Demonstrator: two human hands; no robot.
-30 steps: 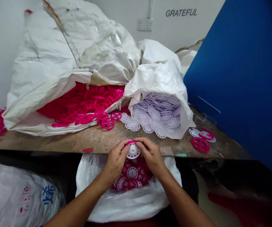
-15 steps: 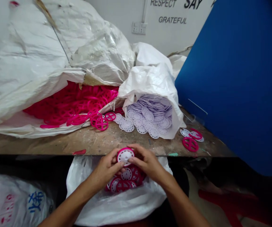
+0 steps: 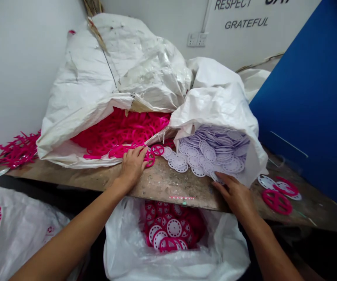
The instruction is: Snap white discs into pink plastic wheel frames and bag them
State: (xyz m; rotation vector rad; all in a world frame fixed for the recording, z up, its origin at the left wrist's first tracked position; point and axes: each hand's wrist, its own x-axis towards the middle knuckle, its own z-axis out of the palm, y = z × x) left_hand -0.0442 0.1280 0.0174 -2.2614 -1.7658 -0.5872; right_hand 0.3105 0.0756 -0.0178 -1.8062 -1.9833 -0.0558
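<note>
My left hand (image 3: 133, 166) is at the mouth of the left sack, its bent fingers closed over a pink spoked ring (image 3: 150, 160) on the bench. More pink rings (image 3: 118, 130) fill that sack. At the right sack, my right hand (image 3: 235, 193) pinches the edge of a white slotted disc (image 3: 216, 177) between thumb and fingers. Many such white discs (image 3: 206, 152) spill from the opening. Below the bench edge, an open white bag (image 3: 133, 257) holds joined pink-and-white wheels (image 3: 174, 228).
Loose pink rings and white discs (image 3: 276, 201) lie at the bench's right. Pink branched plastic pieces (image 3: 16, 151) are heaped at far left. A blue panel (image 3: 311, 109) borders the right side. Another bag (image 3: 24, 230) with pink and white parts stands lower left.
The pink-and-white wheel my hands held together is no longer in them. My left hand has moved up to the pink rings, my right hand to the white discs. The view has shifted left.
</note>
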